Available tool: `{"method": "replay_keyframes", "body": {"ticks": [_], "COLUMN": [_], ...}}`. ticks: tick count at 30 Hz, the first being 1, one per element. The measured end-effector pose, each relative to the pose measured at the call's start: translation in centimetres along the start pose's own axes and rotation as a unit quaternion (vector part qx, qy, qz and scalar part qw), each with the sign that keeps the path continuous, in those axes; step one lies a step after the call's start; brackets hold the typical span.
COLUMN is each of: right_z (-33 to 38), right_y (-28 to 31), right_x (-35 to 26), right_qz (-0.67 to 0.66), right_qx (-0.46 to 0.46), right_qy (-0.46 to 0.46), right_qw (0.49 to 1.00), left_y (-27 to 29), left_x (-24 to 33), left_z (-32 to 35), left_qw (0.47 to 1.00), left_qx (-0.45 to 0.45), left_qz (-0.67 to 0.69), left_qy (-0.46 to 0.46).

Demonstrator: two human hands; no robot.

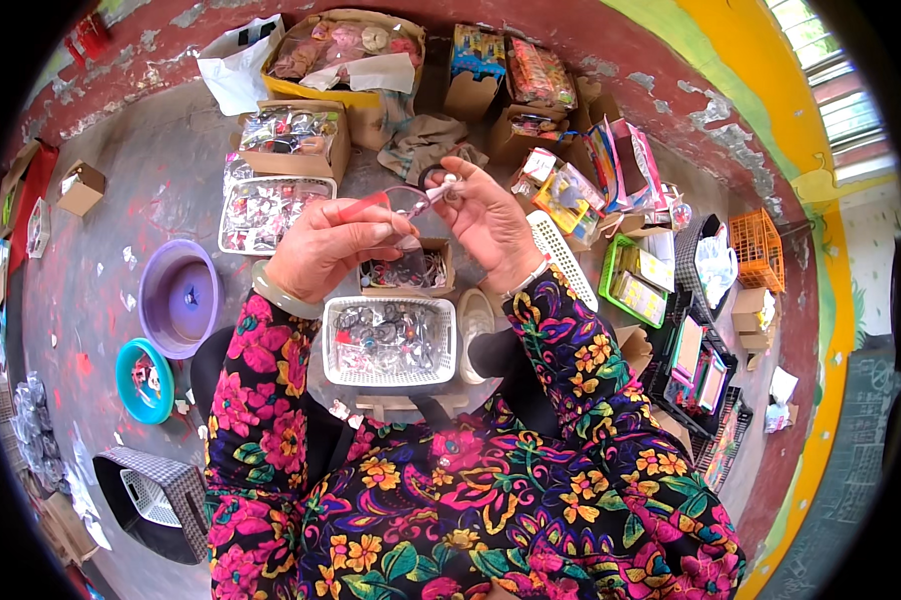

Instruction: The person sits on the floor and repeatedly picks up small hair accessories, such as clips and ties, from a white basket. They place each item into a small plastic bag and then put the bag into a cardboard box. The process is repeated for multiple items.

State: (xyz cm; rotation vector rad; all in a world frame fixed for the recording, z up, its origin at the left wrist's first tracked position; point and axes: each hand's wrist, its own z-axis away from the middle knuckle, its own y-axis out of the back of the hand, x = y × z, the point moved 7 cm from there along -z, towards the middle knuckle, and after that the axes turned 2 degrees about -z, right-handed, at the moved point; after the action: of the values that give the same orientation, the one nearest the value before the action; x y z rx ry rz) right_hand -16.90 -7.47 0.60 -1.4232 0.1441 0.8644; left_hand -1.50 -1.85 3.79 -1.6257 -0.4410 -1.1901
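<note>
Okay, head view only. Left hand [326, 250] raised above the floor [161, 185], fingers curled shut, pinching a small red-and-clear item [386, 205] at its left end. Right hand [486, 220] just beside it, fingers closed on the same item's right end, a white tip poking out near the thumb. Exact kind of item too small to tell. Item held in the air between both hands, over the small cardboard box [411, 270] of dark bits. White mesh basket [391, 340] full of packaged small parts directly below that box, nearest the lap. Green bangle [281, 295] on left wrist, floral sleeves on both arms. Purple bowl [179, 298] left of the basket, teal bowl [143, 380] below it toward the floor's left edge. Clear tray [271, 213] of small parts behind the left hand. Open cardboard boxes [341, 60] of packaged goods along the far wall edge. Green basket [636, 280] and orange basket [758, 245] toward the right edge.
</note>
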Motion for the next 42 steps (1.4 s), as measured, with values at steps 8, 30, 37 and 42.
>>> {"method": "replay_keyframes", "body": {"ticks": [8,30,37,42], "right_z": [-0.4,0.5,1.1,1.2], "right_y": [1.6,0.7,-0.9,-0.7], "right_x": [-1.7,-3.0,-2.9,-3.4], "right_qz": [0.221,0.22,0.155,0.209], "right_qx": [0.042,0.043,-0.006,0.0], "right_qy": [0.06,0.026,0.014,0.056], "right_qw": [0.973,0.974,0.988,0.976], "left_y": [-0.4,5.3,4.6,3.1], "left_x": [0.6,-9.4,-8.9,-4.4], "left_z": [0.1,-3.6,-3.3,-2.9], "left_qw": [1.0,0.949,0.951,0.981], "left_qx": [-0.001,0.21,0.197,0.173], "left_qz": [0.018,-0.155,-0.161,-0.002], "left_qy": [-0.003,0.178,0.173,0.082]}}
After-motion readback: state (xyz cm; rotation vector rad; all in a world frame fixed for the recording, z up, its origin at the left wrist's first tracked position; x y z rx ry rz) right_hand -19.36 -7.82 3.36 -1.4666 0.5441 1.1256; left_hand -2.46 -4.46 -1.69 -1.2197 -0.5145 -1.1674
